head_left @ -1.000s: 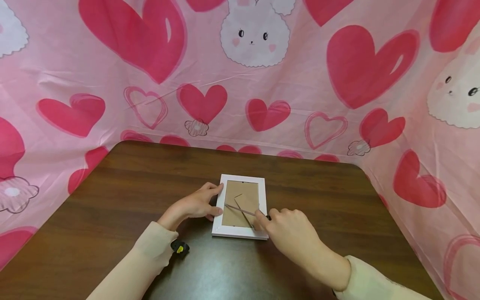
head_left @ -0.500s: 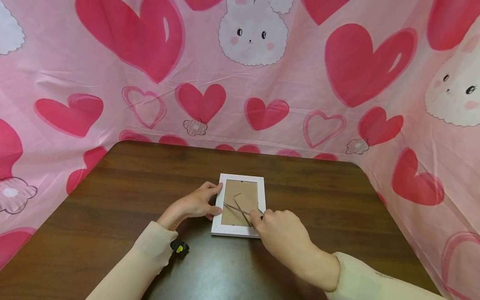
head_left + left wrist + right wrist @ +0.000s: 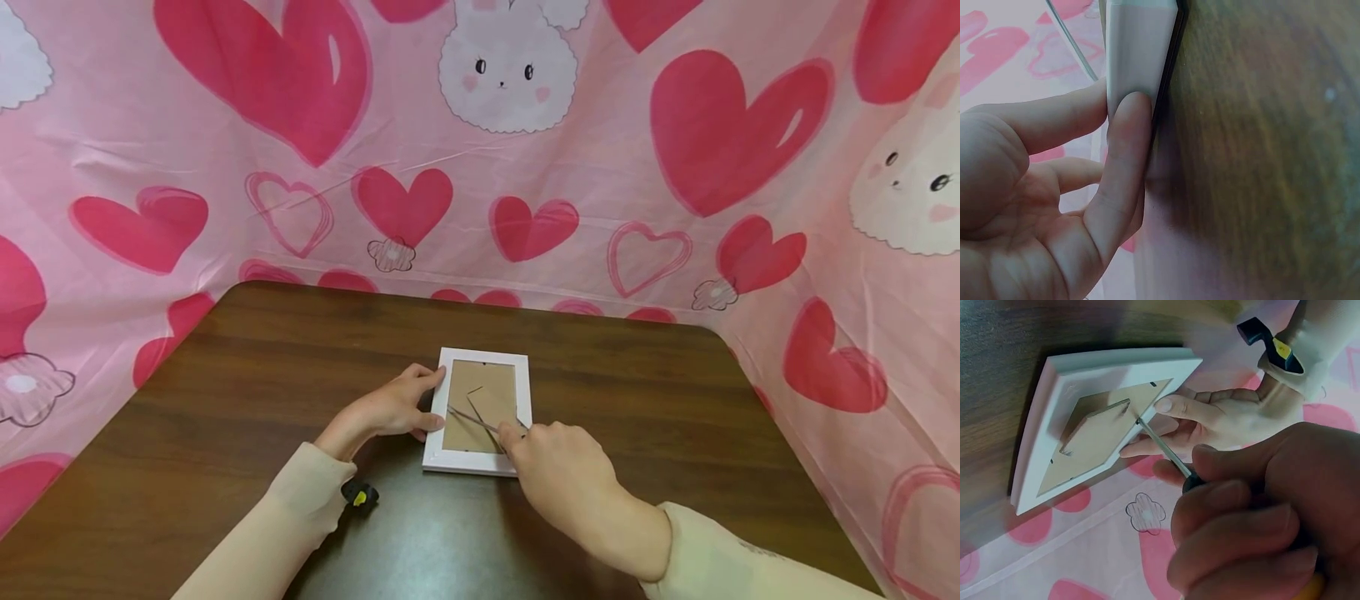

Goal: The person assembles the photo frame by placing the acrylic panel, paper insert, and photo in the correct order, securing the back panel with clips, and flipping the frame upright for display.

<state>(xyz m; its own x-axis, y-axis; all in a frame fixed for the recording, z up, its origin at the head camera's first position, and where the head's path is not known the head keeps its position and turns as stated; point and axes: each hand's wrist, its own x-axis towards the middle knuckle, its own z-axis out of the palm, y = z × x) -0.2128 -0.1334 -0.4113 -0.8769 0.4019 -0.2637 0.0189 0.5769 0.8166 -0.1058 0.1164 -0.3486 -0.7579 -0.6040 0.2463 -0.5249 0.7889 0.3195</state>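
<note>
A white picture frame (image 3: 522,385) lies face down on the table, its brown backing board (image 3: 467,375) showing with a stand flap (image 3: 1094,424) on it. My left hand (image 3: 393,407) holds the frame's left side, thumb on the border and a finger along the outer edge (image 3: 1138,56). In my right hand (image 3: 570,479) is a screwdriver (image 3: 1165,449), fingers curled round its handle and mostly hiding it. Its metal shaft crosses over the backing, and the tip sits at the inner left edge, right at a small dark tab (image 3: 1138,420).
The brown wooden table (image 3: 637,383) spreads around the frame. Pink cloth (image 3: 465,158) with hearts and rabbits hangs behind and at both sides. A black and yellow wrist device (image 3: 360,497) is worn at the left cuff.
My right hand has shifted a little to the left and now covers the frame's lower right corner. The screwdriver tip remains at the left inner edge, and the left hand keeps its place.
</note>
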